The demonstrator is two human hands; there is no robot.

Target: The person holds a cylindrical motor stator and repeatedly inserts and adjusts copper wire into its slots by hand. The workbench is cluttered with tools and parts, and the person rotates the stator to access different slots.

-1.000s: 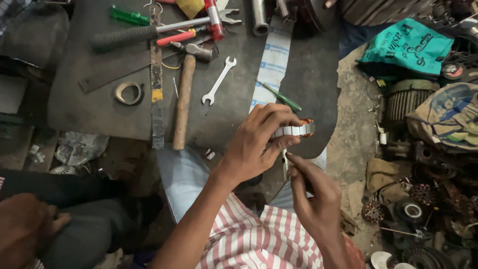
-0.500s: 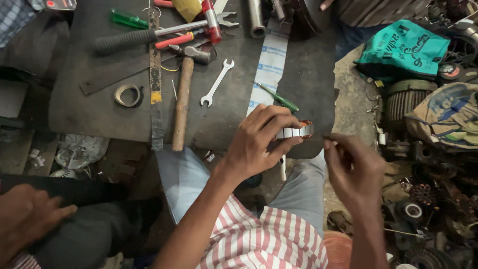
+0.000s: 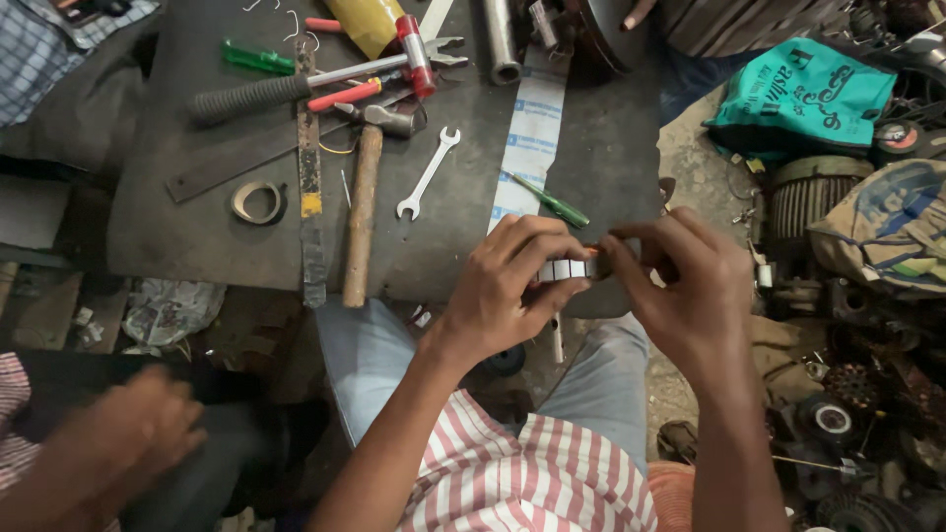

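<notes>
Spreading across the upper half of the view, one dark, dull work table [image 3: 197, 227] carries the tools. One long strip of white paper with blue print [image 3: 530, 148] runs from its far edge toward the near right corner. One wooden-handled hammer [image 3: 363, 207] lies lengthwise near the middle, beside one flat, rusty metal bar with a yellow patch [image 3: 310, 187]. Across the far part lies one black-gripped steel tool with a red collar [image 3: 315, 79]. One small open-ended steel spanner [image 3: 427, 173] rests right of the hammer, one coil of grey tape [image 3: 256, 201] left of the bar. Two green-handled screwdrivers show: one [image 3: 258, 59] near the far left edge, one [image 3: 552, 202] just beyond the knuckles.

At the near right corner both hands meet. The left hand [image 3: 507, 286] pinches a small, ribbed white cylinder [image 3: 567, 268] between thumb and fingers; the right hand [image 3: 690, 286] closes its fingertips on the same piece from the other side, hiding that end.

Right of the table sits one teal cloth bag [image 3: 803, 99] among round, dusty motor parts. Another person's blurred hand [image 3: 138, 424] shows at lower left.
</notes>
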